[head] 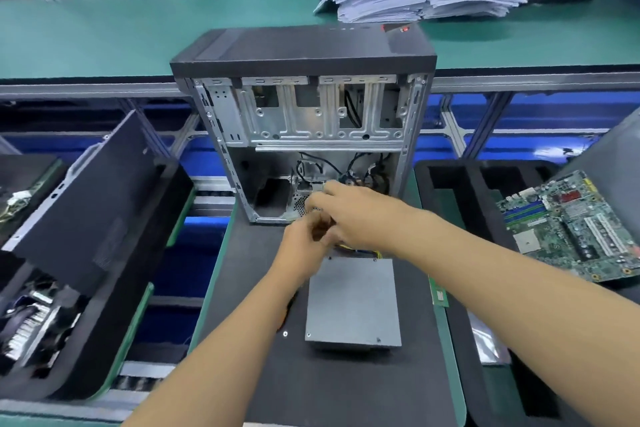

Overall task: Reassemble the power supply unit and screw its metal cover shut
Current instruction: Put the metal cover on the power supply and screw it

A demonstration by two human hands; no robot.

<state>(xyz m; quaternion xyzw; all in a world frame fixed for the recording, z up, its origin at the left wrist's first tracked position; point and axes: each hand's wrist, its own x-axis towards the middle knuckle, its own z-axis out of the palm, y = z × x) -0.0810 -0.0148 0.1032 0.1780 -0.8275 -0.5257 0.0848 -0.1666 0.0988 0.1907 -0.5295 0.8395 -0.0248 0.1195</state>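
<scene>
In the head view, the power supply unit [353, 302] lay flat on the dark mat [346, 388], its grey metal cover [351, 291] uppermost, just in front of the open computer case [304, 121]. Both hands met at the unit's far end, between it and the case, where its cables [349, 248] came out. The step in hand looked like gathering or tucking those cables; driving the cover screws would seem to come next and called for a driver, none of which showed. The left hand [304, 243] reached from below with fingers curled, apparently pinching something small, though blur hid what. The right hand [349, 215] crossed from the unit's right, fingers bent over the same spot; whether it held anything could not be told.
</scene>
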